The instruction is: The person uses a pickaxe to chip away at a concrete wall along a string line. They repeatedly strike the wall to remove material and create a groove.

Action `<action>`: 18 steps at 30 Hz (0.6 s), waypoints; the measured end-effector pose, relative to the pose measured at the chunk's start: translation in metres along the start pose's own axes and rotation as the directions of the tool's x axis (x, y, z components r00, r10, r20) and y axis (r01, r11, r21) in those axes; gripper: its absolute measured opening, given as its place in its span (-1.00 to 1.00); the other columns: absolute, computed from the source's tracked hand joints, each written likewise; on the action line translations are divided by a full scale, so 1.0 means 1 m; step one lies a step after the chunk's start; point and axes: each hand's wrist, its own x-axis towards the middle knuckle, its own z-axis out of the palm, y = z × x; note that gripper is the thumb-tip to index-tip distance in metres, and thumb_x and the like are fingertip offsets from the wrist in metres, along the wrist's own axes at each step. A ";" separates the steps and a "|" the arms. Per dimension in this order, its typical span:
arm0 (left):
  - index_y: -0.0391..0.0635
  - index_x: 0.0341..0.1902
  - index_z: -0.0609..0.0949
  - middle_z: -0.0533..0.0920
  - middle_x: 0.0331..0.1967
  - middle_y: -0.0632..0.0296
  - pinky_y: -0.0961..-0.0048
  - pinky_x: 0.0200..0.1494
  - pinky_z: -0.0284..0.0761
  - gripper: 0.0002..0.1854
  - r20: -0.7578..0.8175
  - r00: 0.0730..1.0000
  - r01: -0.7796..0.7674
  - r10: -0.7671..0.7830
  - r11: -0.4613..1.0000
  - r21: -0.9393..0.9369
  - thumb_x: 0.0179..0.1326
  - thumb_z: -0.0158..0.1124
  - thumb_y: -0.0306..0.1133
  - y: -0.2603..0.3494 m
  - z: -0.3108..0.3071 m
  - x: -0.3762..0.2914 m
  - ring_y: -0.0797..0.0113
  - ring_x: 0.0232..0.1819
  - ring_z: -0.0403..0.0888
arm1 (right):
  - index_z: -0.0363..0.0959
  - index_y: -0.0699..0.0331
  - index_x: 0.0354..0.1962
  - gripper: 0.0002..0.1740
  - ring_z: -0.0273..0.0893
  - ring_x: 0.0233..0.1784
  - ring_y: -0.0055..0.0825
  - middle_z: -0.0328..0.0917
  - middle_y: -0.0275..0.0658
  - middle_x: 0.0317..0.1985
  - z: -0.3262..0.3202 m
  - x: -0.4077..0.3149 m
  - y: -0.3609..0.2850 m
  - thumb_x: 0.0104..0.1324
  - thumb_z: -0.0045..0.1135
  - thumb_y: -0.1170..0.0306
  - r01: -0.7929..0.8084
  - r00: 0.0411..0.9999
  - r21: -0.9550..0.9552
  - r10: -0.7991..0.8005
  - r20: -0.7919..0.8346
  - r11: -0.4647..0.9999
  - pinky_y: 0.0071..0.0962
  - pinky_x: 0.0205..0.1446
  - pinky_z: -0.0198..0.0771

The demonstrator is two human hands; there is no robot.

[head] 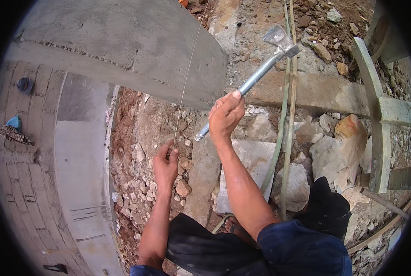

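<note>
My right hand [227,115] grips the metal tube handle of a hatchet-like hammer [259,75]. The tool's head, a broad blade on one side and a blunt square poll on the other, points up and to the right, over two hoses. My left hand [166,164] pinches a thin string [186,74] between thumb and fingertips. The string runs taut upward in view, across a grey concrete column [150,45]. Below the left hand lie rubble and soil.
Two long hoses [284,114] run past my right forearm. Large stones [291,186] and a flat slab [250,158] lie near my feet. A timber frame [376,114] stands at right. A block wall [29,193] with caps and a cloth on it is at left.
</note>
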 end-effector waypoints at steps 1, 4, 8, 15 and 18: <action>-0.29 0.12 0.53 0.67 -0.35 0.14 0.47 -0.18 0.46 -0.58 0.023 1.000 0.007 -0.007 1.000 0.000 0.20 0.12 -0.38 0.006 0.002 0.002 0.42 -0.30 0.58 | 0.21 0.25 -0.41 -0.53 0.07 -0.78 -0.67 0.13 -0.45 -0.71 0.000 -0.002 0.019 0.51 -0.34 0.05 0.064 0.996 -0.043 -0.066 -0.052 0.997 -0.55 -0.80 0.00; -0.29 0.13 0.54 0.69 -0.29 0.10 0.42 -0.12 0.47 -0.58 0.004 0.999 0.038 -0.038 0.997 0.068 0.20 0.13 -0.37 0.005 -0.002 0.002 0.36 -0.25 0.61 | 0.20 0.23 -0.44 -0.53 0.08 -0.77 -0.68 0.14 -0.46 -0.70 0.003 -0.017 0.040 0.50 -0.35 0.04 -0.428 0.876 -0.229 0.464 0.135 0.875 -0.57 -0.78 0.05; -0.18 0.12 0.57 0.68 -0.39 0.09 0.44 -0.27 0.47 -0.63 -0.089 0.993 -0.082 0.083 0.996 0.018 0.23 0.16 -0.42 -0.033 -0.008 0.009 0.43 -0.41 0.55 | 0.24 0.25 -0.46 -0.46 0.17 -0.68 -0.65 0.20 -0.39 -0.65 -0.004 -0.009 0.012 0.49 -0.38 -0.02 -0.416 0.859 -0.247 0.468 0.208 0.875 -0.54 -0.65 0.15; -0.17 0.14 0.56 0.70 -0.34 0.02 0.38 -0.22 0.50 -0.60 -0.013 0.999 -0.038 0.039 0.996 0.078 0.22 0.18 -0.37 0.006 0.009 0.007 0.35 -0.39 0.60 | 0.18 0.17 -0.44 -0.53 0.06 -0.78 -0.73 0.13 -0.48 -0.71 -0.003 -0.009 0.049 0.49 -0.32 -0.02 -0.134 0.991 -0.220 0.135 -0.012 0.966 -0.56 -0.78 0.05; -0.15 0.16 0.55 0.70 -0.31 0.02 0.34 -0.17 0.52 -0.57 0.014 1.000 0.011 -0.013 0.993 0.118 0.21 0.20 -0.32 -0.012 -0.003 0.014 0.28 -0.36 0.64 | 0.18 0.15 -0.46 -0.51 0.06 -0.79 -0.72 0.12 -0.47 -0.73 -0.008 -0.017 0.033 0.48 -0.32 -0.05 -0.744 0.637 -0.043 0.728 0.253 0.666 -0.57 -0.78 0.06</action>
